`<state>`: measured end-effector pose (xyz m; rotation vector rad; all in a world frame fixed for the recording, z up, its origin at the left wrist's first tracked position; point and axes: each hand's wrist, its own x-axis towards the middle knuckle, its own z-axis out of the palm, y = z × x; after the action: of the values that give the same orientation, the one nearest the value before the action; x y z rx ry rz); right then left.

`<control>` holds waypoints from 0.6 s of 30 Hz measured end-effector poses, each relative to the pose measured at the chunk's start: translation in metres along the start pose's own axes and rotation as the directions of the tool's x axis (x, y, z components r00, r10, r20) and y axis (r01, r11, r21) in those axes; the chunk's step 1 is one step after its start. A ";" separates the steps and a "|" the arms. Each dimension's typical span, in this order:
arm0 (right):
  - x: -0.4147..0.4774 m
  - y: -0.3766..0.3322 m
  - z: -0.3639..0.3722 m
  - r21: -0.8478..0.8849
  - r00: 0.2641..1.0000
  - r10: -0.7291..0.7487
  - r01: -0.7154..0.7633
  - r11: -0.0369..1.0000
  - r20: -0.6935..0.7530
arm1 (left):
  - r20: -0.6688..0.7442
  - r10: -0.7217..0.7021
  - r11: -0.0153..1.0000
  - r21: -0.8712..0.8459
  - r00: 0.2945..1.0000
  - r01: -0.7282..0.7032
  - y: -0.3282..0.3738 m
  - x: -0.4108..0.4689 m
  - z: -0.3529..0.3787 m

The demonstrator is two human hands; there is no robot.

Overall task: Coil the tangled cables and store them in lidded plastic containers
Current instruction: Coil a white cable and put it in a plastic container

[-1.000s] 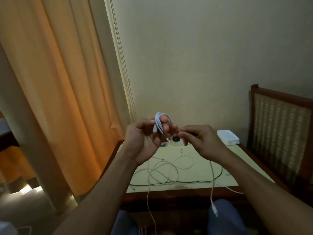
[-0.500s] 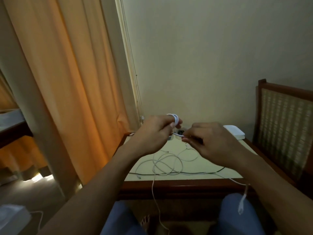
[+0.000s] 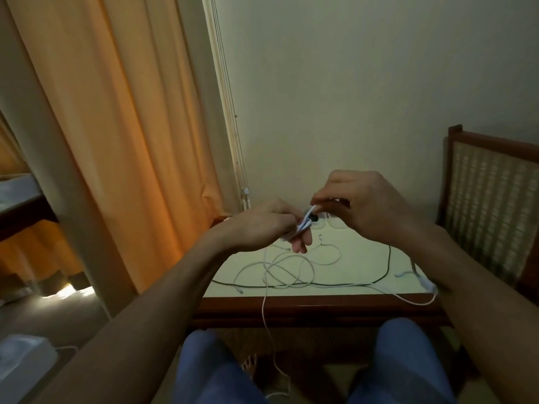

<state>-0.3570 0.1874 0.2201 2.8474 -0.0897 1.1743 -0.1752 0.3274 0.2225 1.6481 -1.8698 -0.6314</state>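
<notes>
Orange curtain (image 3: pixel 116 141); cream tabletop (image 3: pixel 358 258); white cables (image 3: pixel 291 269); black cable (image 3: pixel 389 258); blue trousers (image 3: pixel 204 368); chair back (image 3: pixel 493 205) woven lattice, red-brown frame.

An orange curtain (image 3: pixel 116 141) hangs left of the table (image 3: pixel 320 304), a cane-backed chair (image 3: pixel 493 205) at right.

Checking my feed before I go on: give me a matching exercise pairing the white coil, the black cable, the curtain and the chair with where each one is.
Things:
1. white coil
2. black cable
3. curtain
4. chair

Places:
a. right of the table
b. left of the table
c. pinched between left hand and right hand
d. lying on the table

Pairs: 1-c, 2-d, 3-b, 4-a.
</notes>
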 end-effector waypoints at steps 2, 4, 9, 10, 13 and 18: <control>0.003 0.004 0.004 0.051 0.998 0.014 -0.010 0.999 -0.064 | -0.011 0.081 0.978 -0.191 0.997 -0.082 0.000 -0.005 0.002; 0.003 0.004 0.011 0.111 0.989 0.066 -0.051 0.992 -0.129 | -0.042 0.151 0.892 -0.426 0.988 -0.154 0.001 -0.009 0.002; -0.001 -0.015 0.031 0.255 0.957 0.198 -0.142 0.957 -0.212 | -0.279 0.187 0.492 -0.803 0.942 -0.336 0.009 -0.015 0.007; -0.002 -0.019 0.033 0.254 0.956 0.206 -0.150 0.955 -0.208 | -0.339 0.147 0.395 -0.841 0.929 -0.369 0.012 -0.015 0.009; -0.001 -0.031 0.036 0.241 0.957 0.262 -0.228 0.943 -0.122 | -0.479 0.040 0.247 -0.846 0.877 -0.473 0.016 -0.010 0.014; -0.006 -0.043 0.024 0.214 0.934 0.328 -0.352 0.911 0.140 | -0.674 0.067 0.799 -0.406 0.736 -0.444 0.010 -0.006 0.018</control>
<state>-0.3410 0.2290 0.1974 3.1966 -0.5065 1.1617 -0.1941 0.3343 0.2155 0.9944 -1.2240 -0.3597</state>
